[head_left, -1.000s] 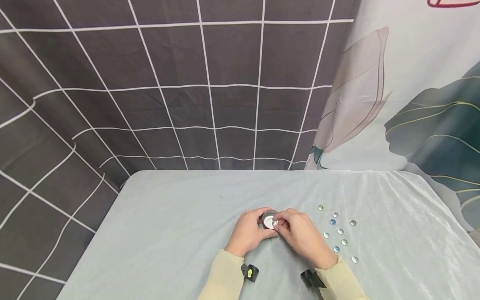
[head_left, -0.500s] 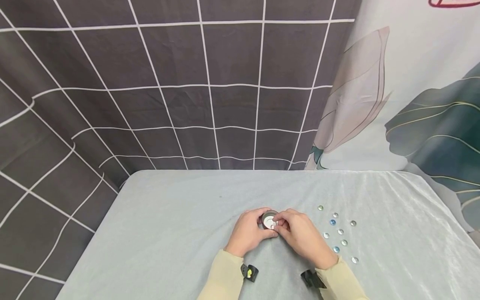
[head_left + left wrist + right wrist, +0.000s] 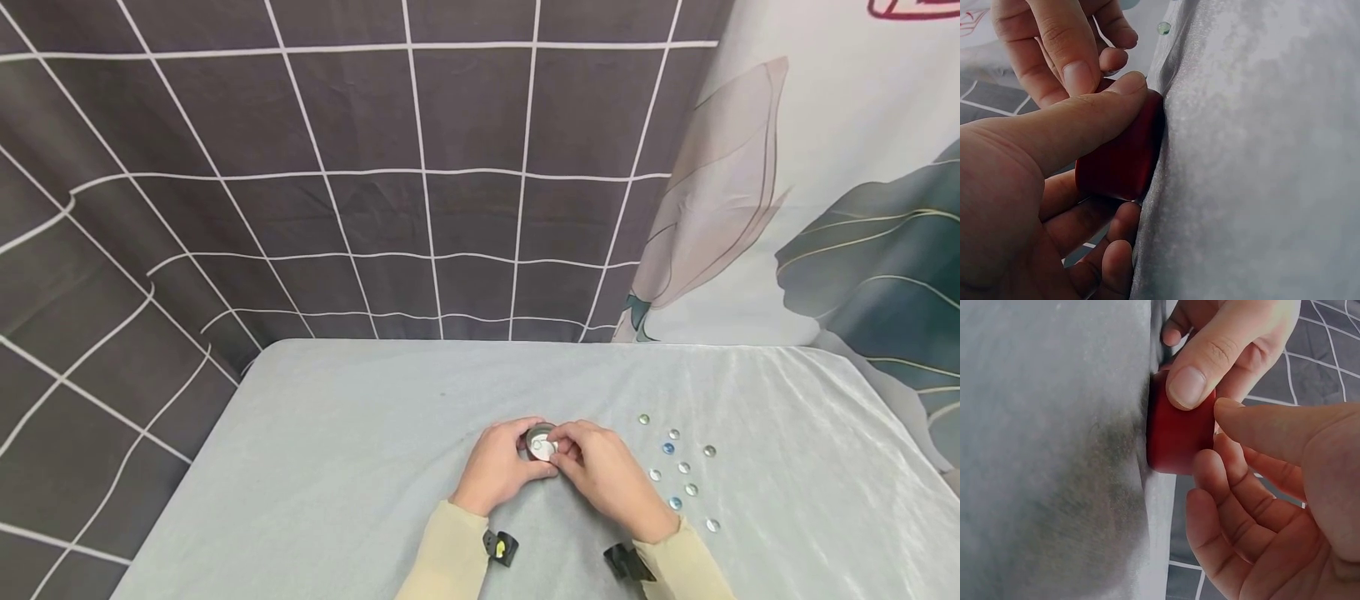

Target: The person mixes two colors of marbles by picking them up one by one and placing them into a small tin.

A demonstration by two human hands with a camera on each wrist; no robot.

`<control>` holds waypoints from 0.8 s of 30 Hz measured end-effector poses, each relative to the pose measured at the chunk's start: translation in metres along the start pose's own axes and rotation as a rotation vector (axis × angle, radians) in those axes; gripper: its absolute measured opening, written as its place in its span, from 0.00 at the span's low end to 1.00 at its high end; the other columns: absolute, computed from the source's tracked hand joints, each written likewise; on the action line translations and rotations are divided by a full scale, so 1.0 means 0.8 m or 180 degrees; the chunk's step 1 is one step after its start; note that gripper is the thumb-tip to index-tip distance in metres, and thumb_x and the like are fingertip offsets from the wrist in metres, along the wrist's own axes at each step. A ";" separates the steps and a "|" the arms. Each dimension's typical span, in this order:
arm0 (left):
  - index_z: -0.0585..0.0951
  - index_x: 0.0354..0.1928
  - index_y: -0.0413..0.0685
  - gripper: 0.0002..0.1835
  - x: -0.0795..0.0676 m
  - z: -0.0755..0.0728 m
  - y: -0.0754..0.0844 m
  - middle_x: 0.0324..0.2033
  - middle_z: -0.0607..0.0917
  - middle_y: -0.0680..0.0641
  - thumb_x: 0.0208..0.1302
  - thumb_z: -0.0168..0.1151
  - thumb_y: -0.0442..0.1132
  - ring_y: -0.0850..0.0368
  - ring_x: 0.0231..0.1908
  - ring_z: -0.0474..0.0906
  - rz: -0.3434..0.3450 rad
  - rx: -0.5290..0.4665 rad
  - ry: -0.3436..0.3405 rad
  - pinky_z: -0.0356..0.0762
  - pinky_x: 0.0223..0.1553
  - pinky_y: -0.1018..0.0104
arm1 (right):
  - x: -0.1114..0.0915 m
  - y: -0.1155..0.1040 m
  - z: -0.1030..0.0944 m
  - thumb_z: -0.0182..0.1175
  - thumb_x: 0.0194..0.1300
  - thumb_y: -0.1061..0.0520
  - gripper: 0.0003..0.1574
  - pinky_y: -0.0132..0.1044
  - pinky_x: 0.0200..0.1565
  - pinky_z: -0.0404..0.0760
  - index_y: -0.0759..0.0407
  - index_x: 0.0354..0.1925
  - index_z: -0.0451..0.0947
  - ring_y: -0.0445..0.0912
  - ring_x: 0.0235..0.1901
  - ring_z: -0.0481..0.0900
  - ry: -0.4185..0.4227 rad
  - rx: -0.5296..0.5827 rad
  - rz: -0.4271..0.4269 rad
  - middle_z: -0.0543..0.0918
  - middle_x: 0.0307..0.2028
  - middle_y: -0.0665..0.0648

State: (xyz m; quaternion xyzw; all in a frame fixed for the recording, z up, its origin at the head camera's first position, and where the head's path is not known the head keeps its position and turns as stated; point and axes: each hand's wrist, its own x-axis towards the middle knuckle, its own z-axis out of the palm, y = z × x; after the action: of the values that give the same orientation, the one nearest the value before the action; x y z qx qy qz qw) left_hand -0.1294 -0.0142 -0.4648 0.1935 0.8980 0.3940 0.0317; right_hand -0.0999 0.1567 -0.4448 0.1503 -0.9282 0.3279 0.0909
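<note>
A small round red tin [image 3: 1179,440] with a pale inside stands on the cloth-covered table. My left hand [image 3: 502,464] grips it from the left, its thumb across the tin's red wall [image 3: 1122,165] in the left wrist view. In the head view, clear roundish shapes show faintly inside the tin [image 3: 540,449]. My right hand [image 3: 600,471] is at the tin's right rim, with curled thumb and index finger over the opening. Whether a glass bead is between those fingertips is hidden in both wrist views.
Several flat glass beads lie scattered right of my right hand, among them a blue bead [image 3: 668,448], a greenish bead [image 3: 644,419] and a clear bead [image 3: 712,525]. A pale grey cloth [image 3: 360,433] covers the table. Behind it hangs a dark checked curtain [image 3: 472,217].
A clear bead seen at my right fingertips a second ago no longer shows there; roundish shapes show more to the left inside the tin. Both hands hold nearly the same place.
</note>
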 end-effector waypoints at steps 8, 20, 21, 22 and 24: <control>0.85 0.54 0.54 0.28 0.000 -0.001 0.001 0.43 0.87 0.57 0.49 0.81 0.47 0.65 0.37 0.76 -0.0011 0.0028 -0.0023 0.74 0.45 0.65 | 0.000 0.001 -0.001 0.74 0.52 0.68 0.13 0.31 0.32 0.78 0.58 0.37 0.84 0.32 0.27 0.74 0.0006 0.0024 0.0002 0.77 0.27 0.42; 0.85 0.55 0.53 0.29 0.000 -0.001 0.003 0.42 0.87 0.56 0.48 0.82 0.47 0.66 0.36 0.75 -0.0083 -0.0011 -0.0056 0.74 0.43 0.66 | 0.002 0.005 -0.004 0.75 0.50 0.66 0.14 0.31 0.32 0.78 0.57 0.36 0.84 0.32 0.27 0.75 0.0146 -0.0043 0.0061 0.78 0.27 0.42; 0.85 0.55 0.53 0.30 0.000 -0.001 0.003 0.42 0.87 0.56 0.48 0.82 0.47 0.66 0.37 0.75 -0.0082 -0.0005 -0.0057 0.74 0.43 0.65 | 0.003 0.005 -0.005 0.75 0.51 0.66 0.14 0.31 0.32 0.78 0.57 0.36 0.84 0.32 0.27 0.75 0.0142 -0.0042 0.0071 0.78 0.27 0.43; 0.85 0.56 0.53 0.30 0.000 -0.001 0.002 0.43 0.87 0.56 0.48 0.82 0.47 0.66 0.37 0.75 -0.0081 -0.0003 -0.0057 0.74 0.44 0.65 | 0.003 0.004 -0.006 0.75 0.51 0.66 0.14 0.31 0.32 0.78 0.57 0.36 0.84 0.32 0.27 0.75 0.0138 -0.0039 0.0078 0.78 0.27 0.43; 0.85 0.56 0.53 0.30 0.001 -0.001 0.002 0.42 0.87 0.56 0.48 0.82 0.47 0.66 0.36 0.75 -0.0086 -0.0016 -0.0053 0.74 0.43 0.66 | 0.004 0.004 -0.007 0.75 0.52 0.66 0.13 0.31 0.32 0.78 0.57 0.37 0.85 0.32 0.27 0.75 0.0122 -0.0034 0.0093 0.78 0.27 0.43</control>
State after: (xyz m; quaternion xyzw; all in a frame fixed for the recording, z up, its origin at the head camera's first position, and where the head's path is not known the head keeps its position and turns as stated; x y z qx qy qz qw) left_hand -0.1296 -0.0140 -0.4629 0.1846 0.8992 0.3941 0.0450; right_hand -0.1035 0.1624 -0.4414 0.1300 -0.9301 0.3271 0.1046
